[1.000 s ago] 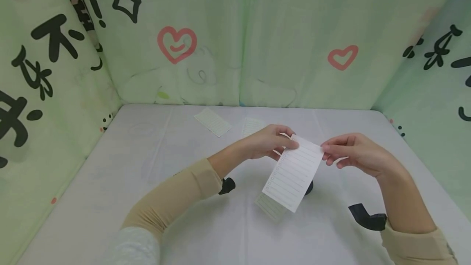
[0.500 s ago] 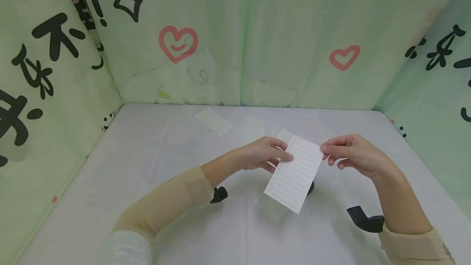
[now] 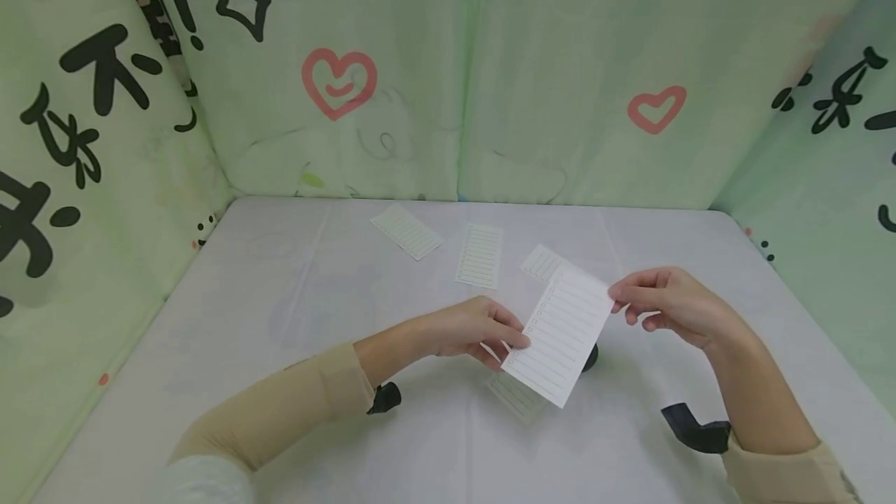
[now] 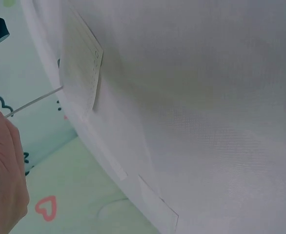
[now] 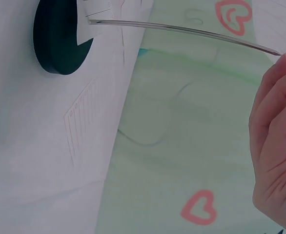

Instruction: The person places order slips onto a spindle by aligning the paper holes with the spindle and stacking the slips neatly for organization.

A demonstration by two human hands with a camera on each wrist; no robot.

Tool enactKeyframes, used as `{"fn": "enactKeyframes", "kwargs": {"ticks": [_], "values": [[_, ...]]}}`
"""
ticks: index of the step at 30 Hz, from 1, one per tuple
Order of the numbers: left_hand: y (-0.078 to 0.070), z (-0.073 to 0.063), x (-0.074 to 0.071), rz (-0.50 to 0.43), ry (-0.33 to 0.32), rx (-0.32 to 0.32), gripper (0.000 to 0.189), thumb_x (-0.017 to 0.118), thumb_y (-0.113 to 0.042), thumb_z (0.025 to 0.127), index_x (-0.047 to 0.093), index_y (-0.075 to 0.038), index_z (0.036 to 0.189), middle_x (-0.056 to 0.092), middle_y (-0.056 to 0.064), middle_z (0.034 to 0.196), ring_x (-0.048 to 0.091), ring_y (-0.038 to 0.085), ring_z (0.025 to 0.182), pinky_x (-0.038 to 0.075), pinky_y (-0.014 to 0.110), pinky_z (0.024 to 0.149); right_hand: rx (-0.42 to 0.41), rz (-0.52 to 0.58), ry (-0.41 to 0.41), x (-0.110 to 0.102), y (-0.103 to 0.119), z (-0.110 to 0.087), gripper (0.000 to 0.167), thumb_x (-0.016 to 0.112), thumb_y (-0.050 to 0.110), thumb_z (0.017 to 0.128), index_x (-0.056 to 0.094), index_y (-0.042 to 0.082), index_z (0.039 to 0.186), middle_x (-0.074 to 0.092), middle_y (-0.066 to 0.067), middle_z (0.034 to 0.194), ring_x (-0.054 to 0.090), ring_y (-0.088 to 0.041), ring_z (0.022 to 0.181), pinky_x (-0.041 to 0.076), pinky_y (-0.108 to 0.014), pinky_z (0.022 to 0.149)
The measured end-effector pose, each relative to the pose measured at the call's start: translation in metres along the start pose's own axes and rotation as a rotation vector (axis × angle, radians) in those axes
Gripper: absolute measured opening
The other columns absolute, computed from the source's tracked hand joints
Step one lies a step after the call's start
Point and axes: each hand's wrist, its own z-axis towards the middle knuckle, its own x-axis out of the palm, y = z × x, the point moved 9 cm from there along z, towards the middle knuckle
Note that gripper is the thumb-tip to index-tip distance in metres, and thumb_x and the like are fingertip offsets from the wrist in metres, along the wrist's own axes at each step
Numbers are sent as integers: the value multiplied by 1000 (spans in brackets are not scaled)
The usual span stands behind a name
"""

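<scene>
In the head view a thin white notepad (image 3: pixel 560 333), ruled with lines and a row of small checkboxes, tilts above the table between both hands. My left hand (image 3: pixel 483 329) pinches its left edge near the lower corner, thumb on top. At the upper right corner, my right hand (image 3: pixel 672 302) grips it between thumb and fingertips. The right wrist view shows the notepad edge-on as a slim, slightly bowed strip (image 5: pixel 192 31) ending at the right hand's fingertips. Partly hidden beneath it lies a lined sheet (image 3: pixel 518 397).
Toward the back of the white table (image 3: pixel 294 302) lie a slanted lined sheet (image 3: pixel 407 232), an upright one (image 3: pixel 479 255) and a third (image 3: pixel 542 261) partly covered by the notepad. A round black object (image 5: pixel 52 48) sits under the notepad. Printed green curtains (image 3: pixel 546 99) enclose the table.
The left hand has slid down the notepad's left edge toward its lower corner, uncovering the sheets behind. The right hand stays at the upper right corner, slightly lower.
</scene>
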Motion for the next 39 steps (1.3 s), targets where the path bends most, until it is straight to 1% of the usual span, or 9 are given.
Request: {"fn": "enactKeyframes", "kwargs": {"ticks": [3,11,18,21,28,34,39], "values": [[2,0,-1,0,6,12,16,62,-7,85,65,4,97,66,4,77,59,15,63,53,24,58,5,-4,5,2,-3,1,12,58,16,90,68,15,84,64,2,77,54,-10,60,44,-18,50],[5,0,-4,10,-27,33,17,62,-6,85,65,5,97,66,4,78,60,16,64,54,26,59,12,21,28,6,-7,2,13,57,15,90,68,14,83,64,2,77,54,-9,59,43,-17,49],[5,-1,-4,40,-21,66,15,61,-6,85,64,6,94,64,4,76,60,15,64,54,26,59,21,19,50,7,-8,3,13,57,15,91,68,14,84,64,2,77,53,-10,58,42,-17,49],[4,0,-3,47,-28,72,14,62,-6,85,63,5,93,64,4,75,59,15,64,54,26,58,20,26,66,8,-9,3,13,56,15,91,68,15,85,64,2,77,53,-9,58,42,-17,49],[4,2,-3,62,-45,84,12,63,-7,85,63,4,90,64,4,75,59,14,63,54,27,59,-30,113,163,11,-10,3,20,52,9,93,69,15,87,65,3,78,54,-7,59,41,-15,48],[3,4,-2,65,-56,104,12,62,-7,85,63,4,90,64,4,75,59,15,63,54,27,59,-58,163,228,14,-10,3,23,49,6,93,69,15,88,65,3,78,55,-6,60,41,-14,49],[2,7,-2,62,-62,130,11,62,-7,85,62,4,90,63,4,74,59,15,63,54,28,59,-66,178,252,12,-11,4,25,47,5,94,69,15,89,64,4,78,55,-6,60,42,-14,49]]}}
